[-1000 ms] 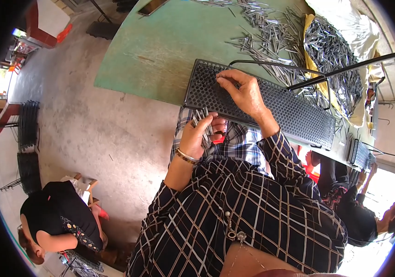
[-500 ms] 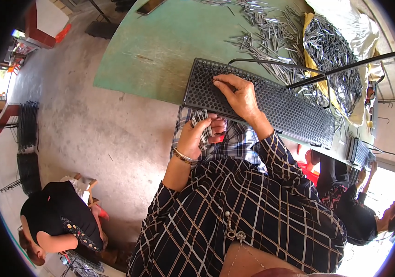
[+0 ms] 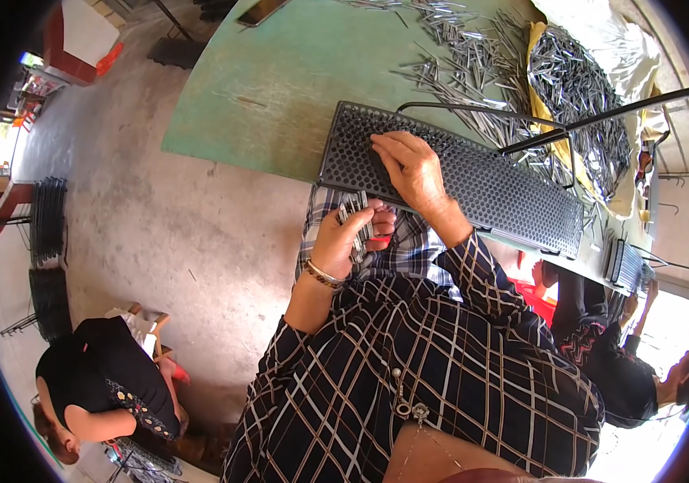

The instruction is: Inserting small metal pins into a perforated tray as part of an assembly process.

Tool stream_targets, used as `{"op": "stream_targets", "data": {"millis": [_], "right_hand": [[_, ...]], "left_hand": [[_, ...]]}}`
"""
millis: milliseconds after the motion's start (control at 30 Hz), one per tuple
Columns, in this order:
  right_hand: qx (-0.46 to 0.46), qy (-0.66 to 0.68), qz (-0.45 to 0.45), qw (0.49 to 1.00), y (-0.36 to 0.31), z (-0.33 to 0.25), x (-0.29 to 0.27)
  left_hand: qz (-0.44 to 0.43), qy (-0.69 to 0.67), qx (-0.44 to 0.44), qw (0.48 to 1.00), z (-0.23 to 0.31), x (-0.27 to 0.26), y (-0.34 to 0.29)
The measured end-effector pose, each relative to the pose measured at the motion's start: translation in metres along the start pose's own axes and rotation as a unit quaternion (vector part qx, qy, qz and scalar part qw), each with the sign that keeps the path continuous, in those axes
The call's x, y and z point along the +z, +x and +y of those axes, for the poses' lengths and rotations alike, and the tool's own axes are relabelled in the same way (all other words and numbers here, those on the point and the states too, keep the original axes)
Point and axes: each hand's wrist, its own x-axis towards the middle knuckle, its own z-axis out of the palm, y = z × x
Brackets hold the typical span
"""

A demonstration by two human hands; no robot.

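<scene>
Your left hand (image 3: 338,241) grips rods (image 3: 356,219), near side of panel (image 3: 513,191); right hand (image 3: 417,171) over panel, grip unclear. Sack (image 3: 538,35) beyond panel: rods inside.

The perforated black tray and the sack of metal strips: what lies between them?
Head view: loose metal strips on the green table, with black rods crossing the stretch.

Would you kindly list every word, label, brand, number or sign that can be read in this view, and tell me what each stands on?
There are none that I can read.
The black tray, the metal strips in the left hand, the green table and the white sack show no legible lettering.
The background clutter at far left is too small and blurred to tell.
</scene>
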Motion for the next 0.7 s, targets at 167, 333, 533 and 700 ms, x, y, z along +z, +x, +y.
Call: {"op": "stream_targets", "data": {"millis": [167,333,533,700], "right_hand": [[-0.021,-0.043,0.009,0.999,-0.002,0.001,0.004],[0.130,0.165,-0.060,0.976,0.004,-0.024,-0.021],[0.289,0.284,-0.203,0.891,-0.007,-0.023,-0.037],[0.317,0.284,-0.188,0.885,-0.016,-0.018,-0.038]], "left_hand": [[-0.014,0.001,0.001,1.000,-0.003,0.002,0.002],[-0.029,0.010,0.016,0.999,0.002,0.005,0.001],[-0.060,0.045,0.032,0.997,0.002,0.013,0.006],[-0.013,0.016,0.043,0.999,-0.008,0.009,0.010]]}}
